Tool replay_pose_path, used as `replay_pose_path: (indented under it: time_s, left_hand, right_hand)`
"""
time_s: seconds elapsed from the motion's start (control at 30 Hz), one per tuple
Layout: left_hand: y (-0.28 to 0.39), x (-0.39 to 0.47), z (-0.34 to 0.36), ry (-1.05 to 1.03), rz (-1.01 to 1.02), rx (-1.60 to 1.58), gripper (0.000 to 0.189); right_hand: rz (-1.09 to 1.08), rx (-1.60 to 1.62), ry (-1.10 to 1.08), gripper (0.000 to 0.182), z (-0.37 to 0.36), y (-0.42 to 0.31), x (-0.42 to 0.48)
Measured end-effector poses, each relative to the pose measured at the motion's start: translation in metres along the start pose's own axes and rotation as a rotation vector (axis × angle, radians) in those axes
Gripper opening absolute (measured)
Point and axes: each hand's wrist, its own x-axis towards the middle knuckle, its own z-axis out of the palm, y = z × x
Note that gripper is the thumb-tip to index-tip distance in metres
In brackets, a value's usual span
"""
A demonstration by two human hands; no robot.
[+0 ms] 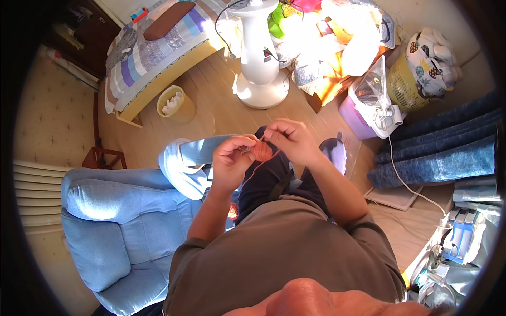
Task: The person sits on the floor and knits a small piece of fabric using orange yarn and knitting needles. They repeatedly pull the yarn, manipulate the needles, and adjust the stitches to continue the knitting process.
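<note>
A small piece of coral-coloured yarn work [261, 151] is pinched between the thumb and fingers of my left hand [231, 158]. A small pale item [246, 149] shows at those fingers, too small to name. Thumb and forefinger of my right hand [294, 142] are closed on the yarn at the upper right edge of the piece; whether a hook lies in that grip is hidden. From under the right hand a loose yarn strand [259, 166] slants down to the left across my dark trousers. More coral yarn [233, 211] lies by my left hip, partly covered by my forearm.
A blue cushioned armchair [134, 233] is at my left. Ahead stand a white pedestal [259, 67] with cables, a yellow waste bin [176, 104] and a bed [166, 51]. A purple storage box [359, 114] and a blue curtain [438, 150] are at right; a white cable [393, 162] trails there.
</note>
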Motion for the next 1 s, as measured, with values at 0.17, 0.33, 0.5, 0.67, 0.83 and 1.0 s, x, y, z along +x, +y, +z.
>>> replay_pose_path:
  time_s: [0.17, 0.33, 0.5, 0.67, 0.83, 1.0]
  left_hand:
    - [-0.009, 0.005, -0.003, 0.169, 0.061, 0.086, 0.031]
    - [0.003, 0.003, 0.0, 0.044, 0.074, 0.292, 0.033]
    - [0.006, 0.003, -0.005, -0.085, -0.047, -0.046, 0.033]
    - [-0.006, 0.004, -0.005, 0.173, -0.059, -0.134, 0.033]
    - [-0.009, -0.002, -0.002, 0.077, 0.053, 0.22, 0.03]
    - [-0.004, -0.003, -0.005, -0.057, -0.038, -0.02, 0.027]
  right_hand:
    - [-0.135, -0.036, -0.161, 0.013, 0.022, 0.005, -0.025]
    - [-0.171, -0.104, -0.166, 0.015, 0.003, -0.028, -0.022]
    - [-0.039, -0.014, 0.005, 0.019, 0.001, 0.007, -0.004]
    - [-0.08, 0.055, -0.075, 0.015, 0.029, 0.009, -0.032]
    - [-0.277, -0.191, -0.065, 0.014, 0.009, -0.016, -0.025]
    - [-0.002, -0.017, 0.008, 0.02, -0.001, -0.007, -0.013]
